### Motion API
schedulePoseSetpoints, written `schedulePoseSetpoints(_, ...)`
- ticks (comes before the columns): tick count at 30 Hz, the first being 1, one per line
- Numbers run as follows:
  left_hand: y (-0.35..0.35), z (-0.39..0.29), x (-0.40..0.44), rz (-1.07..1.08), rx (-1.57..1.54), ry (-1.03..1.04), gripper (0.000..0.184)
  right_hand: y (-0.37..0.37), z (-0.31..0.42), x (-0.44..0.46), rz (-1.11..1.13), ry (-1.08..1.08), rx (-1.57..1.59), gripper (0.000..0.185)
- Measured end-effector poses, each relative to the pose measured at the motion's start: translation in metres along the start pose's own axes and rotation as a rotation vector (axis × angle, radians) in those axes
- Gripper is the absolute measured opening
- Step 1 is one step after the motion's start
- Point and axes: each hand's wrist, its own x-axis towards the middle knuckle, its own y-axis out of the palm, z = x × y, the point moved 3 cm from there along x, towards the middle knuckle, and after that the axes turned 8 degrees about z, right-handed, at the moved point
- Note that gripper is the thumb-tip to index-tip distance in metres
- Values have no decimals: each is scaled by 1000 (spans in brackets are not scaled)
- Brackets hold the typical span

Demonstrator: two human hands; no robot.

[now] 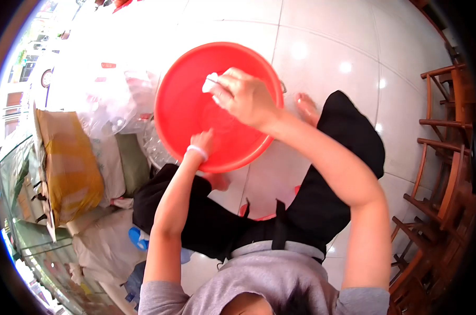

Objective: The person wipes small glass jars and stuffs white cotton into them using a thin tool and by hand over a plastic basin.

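Observation:
A large round red basin (175, 68) stands on the floor between my legs, with what looks like rippling water inside. Over its middle, my right hand (243, 97) is closed on a small white object (210, 83) with a thin dark line beside it; its exact kind is unclear. My left hand (202, 142), with a white band (198, 151) at the wrist, reaches down inside the basin's near side. Its fingertips are hard to make out, and I cannot tell whether they hold anything.
Clear plastic bags (109, 105) lie left of the basin. A taped brown package (70, 163) and a glass case (17, 194) stand farther left, near a blue object (138, 238). Wooden chairs (442, 173) line the right side. Pale tiles (332, 63) cover the floor.

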Motion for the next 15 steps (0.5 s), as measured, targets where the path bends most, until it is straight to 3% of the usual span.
schedulePoseSetpoints(1,-7,0,1,-53,-197,40,49,6,-4,-1,-103,-74,13,21)
schedulePoseSetpoints(4,-81,-23,-20,-132,-992,246,38,-11,2,4,52,62,49,21)
schedulePoseSetpoints(5,-98,-23,-28,-74,-1224,217,29,-9,-1,5,52,58,61,21)
schedulePoseSetpoints(6,-87,-16,-23,-80,-1226,201,29,-8,-2,5,48,52,64,21)
schedulePoseSetpoints(8,-48,-1,-1,-140,-975,204,32,-2,3,6,56,30,71,21)
schedulePoseSetpoints(10,-16,-4,-3,-175,84,115,31,-2,0,2,-15,0,15,20)
schedulePoseSetpoints(12,-53,-15,-14,-89,-561,81,34,-4,-3,0,-81,-38,42,20)
schedulePoseSetpoints(15,-94,-12,-23,-46,-1361,253,38,-8,3,3,52,35,61,15)
